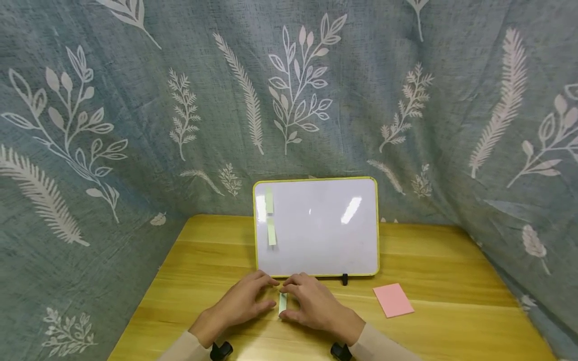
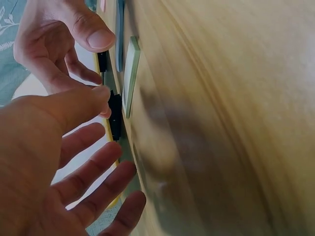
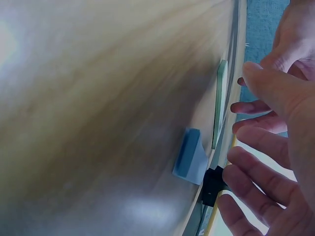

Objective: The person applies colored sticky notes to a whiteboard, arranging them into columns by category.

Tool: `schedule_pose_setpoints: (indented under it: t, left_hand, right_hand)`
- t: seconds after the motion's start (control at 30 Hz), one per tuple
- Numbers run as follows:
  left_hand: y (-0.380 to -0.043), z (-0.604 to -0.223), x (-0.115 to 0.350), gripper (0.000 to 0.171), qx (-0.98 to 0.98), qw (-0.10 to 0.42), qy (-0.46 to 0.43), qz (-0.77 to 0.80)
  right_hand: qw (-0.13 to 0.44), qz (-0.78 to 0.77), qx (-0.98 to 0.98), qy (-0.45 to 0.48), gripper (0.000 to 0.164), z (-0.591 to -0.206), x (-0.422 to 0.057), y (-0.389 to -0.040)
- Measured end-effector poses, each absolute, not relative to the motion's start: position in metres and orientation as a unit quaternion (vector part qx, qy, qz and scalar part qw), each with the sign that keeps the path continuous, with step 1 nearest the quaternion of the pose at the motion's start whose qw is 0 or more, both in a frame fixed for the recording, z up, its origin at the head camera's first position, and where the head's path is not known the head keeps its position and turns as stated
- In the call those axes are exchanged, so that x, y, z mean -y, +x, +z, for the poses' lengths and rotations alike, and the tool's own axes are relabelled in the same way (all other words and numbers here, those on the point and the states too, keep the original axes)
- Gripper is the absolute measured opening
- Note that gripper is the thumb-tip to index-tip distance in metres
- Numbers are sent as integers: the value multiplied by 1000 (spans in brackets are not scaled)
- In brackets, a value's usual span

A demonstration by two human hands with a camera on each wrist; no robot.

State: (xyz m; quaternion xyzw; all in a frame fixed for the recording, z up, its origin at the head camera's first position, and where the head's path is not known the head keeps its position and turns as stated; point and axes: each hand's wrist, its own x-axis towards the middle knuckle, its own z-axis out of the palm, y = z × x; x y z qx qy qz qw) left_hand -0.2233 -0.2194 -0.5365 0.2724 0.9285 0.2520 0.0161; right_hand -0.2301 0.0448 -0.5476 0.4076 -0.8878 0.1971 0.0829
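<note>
A narrow pale green sticky note pad (image 1: 282,304) lies on the wooden table between the two hands. My left hand (image 1: 244,299) hovers at its left, fingers loosely bent and holding nothing. On the other side my right hand (image 1: 311,304) has its thumb close to the pad's near end, and its bent fingers are empty as well. The left wrist view shows the green pad (image 2: 130,76) beyond the left fingertips. Beside it, a blue-grey pad (image 3: 191,156) appears in the right wrist view; the right hand hides it in the head view.
Behind the hands stands a yellow-framed whiteboard (image 1: 316,230) with two green strips, an upper strip (image 1: 269,200) and a lower strip (image 1: 271,231), along its left side. A black foot (image 1: 345,280) shows under it. A pink sticky note pad (image 1: 394,300) lies to the right.
</note>
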Motion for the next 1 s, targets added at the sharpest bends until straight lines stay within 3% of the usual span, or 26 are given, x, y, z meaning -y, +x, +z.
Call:
schedule_pose_setpoints:
  t: [1.0]
  left_hand:
    - [-225, -535, 214, 28, -921, 33, 332, 200]
  right_hand:
    - [57, 151, 897, 411, 44, -549, -42, -232]
